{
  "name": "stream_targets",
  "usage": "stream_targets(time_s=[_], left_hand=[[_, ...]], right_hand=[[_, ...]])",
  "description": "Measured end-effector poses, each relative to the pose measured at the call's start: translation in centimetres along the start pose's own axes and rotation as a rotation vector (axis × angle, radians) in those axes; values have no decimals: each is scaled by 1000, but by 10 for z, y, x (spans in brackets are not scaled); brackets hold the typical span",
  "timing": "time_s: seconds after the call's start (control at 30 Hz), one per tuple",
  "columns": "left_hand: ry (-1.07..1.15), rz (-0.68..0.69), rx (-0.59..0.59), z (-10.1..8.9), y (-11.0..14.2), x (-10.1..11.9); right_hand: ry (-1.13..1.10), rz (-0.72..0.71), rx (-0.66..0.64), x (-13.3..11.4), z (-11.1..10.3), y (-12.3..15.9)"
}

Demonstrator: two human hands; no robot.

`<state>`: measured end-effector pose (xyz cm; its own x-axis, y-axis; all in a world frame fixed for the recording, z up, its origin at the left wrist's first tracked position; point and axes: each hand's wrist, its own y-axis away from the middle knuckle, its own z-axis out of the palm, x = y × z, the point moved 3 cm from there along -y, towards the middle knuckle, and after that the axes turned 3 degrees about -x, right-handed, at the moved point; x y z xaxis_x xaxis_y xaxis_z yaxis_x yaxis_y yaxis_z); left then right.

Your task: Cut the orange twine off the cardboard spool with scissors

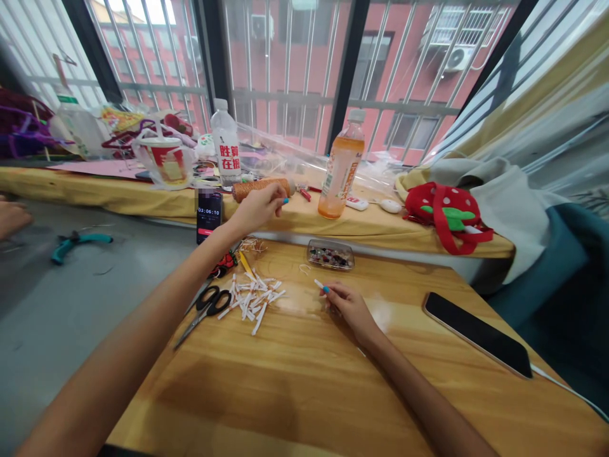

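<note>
My left hand (pixel 262 206) is raised over the front edge of the cloth-covered ledge, just in front of an orange thread spool (pixel 247 189). Its fingers are pinched together, and what they hold, if anything, does not show. Low over the wooden table, my right hand (pixel 349 308) pinches a small white strip (pixel 318 284) between thumb and finger. A heap of similar white strips (pixel 252 298) with orange bits lies left of it. Beside the heap are black-handled scissors (pixel 209 308). A clear tray of beads (pixel 330 255) sits beyond my right hand.
On the ledge stand a water bottle (pixel 226 143), an orange drink bottle (pixel 341 165) and a bagged cup (pixel 164 158). A phone with a timer (pixel 209 216) leans there; another phone (pixel 476 333) lies right. Teal-handled pliers (pixel 78 244) and another person's hand (pixel 13 216) are left.
</note>
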<state>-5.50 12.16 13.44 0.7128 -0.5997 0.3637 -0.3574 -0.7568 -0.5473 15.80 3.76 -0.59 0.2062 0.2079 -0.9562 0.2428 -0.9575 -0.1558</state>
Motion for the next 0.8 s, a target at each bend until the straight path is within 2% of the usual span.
stream_targets(time_s=[0.03,0.07,0.2,0.27,0.37,0.5,0.63,0.8], left_hand=[[5,-26,-7,0,1,3],[-13,-63,-75,4,4,4],[-185,-233,-547,43,23,-14],[-211,-279,-636,57,30,-27],[-196,-298,-675,65,33,-41],[-169,-304,-697,58,32,-48],[-211,-333,-686,41,39,-57],[-411,-461,-645,10,58,-78]], right_hand=[[3,-19,-11,-1,0,0],[7,-33,-21,-3,1,0],[23,-36,-45,-3,2,0],[30,-39,-55,-3,2,0],[48,-48,-62,-3,3,0],[53,-59,-53,-3,2,1],[56,-69,-66,-2,2,1],[58,-65,-64,-2,3,0]])
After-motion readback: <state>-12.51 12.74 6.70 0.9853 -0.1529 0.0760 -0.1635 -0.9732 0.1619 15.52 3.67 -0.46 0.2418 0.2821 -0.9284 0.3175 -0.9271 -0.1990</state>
